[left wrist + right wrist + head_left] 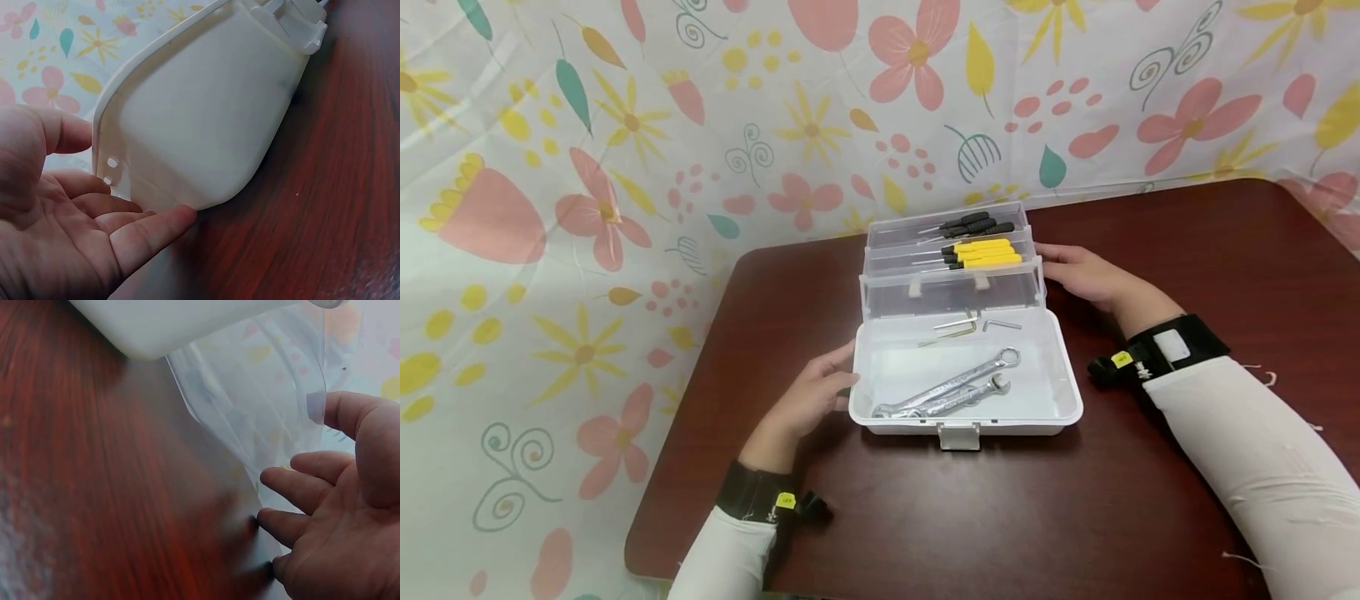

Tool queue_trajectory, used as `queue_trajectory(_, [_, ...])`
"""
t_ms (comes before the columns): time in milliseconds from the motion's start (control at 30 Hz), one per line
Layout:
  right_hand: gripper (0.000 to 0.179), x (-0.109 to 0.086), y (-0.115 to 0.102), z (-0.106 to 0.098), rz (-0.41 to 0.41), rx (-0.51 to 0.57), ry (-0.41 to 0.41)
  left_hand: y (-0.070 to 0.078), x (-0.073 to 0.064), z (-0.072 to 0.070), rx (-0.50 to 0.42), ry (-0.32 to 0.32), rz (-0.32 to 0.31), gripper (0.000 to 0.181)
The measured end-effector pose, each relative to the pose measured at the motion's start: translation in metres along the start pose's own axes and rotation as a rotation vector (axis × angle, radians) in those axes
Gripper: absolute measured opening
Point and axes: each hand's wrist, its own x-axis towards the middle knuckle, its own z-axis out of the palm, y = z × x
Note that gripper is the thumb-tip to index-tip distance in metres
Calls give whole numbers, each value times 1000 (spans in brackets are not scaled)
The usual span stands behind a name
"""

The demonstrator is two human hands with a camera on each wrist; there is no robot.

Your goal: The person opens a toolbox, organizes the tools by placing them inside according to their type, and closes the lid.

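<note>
A white plastic toolbox (pixel 970 428) stands with its clear lid (pixel 887 297) folded back. Several metal wrenches (pixel 958 383) lie in its base, and hex keys (pixel 1002 324) lie toward its back. My left hand (pixel 811 393) is at the box's left side; in the left wrist view its thumb meets the rim and its fingers spread along the side wall (pixel 200 106). At the right end of the lid is my right hand (pixel 1084 272). In the right wrist view its thumb touches the lid's edge, with the other fingers spread below.
Yellow-handled screwdrivers (pixel 988 254) and black-handled screwdrivers (pixel 977 222) lie in the lid's clear compartments. A latch (pixel 959 437) hangs at the box's front. The dark red wooden table (pixel 985 517) reaches back to a flower-patterned cloth (pixel 700 133).
</note>
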Motion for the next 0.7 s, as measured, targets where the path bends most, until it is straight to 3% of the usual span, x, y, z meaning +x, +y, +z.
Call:
queue_trajectory(467, [71,-3,-12,-3,-113,55,61,0,0,-1,16,11,21,62])
queue_trajectory(700, [70,-13,-20,-3,-187,70,107,0,-1,0,33,60,-18,59])
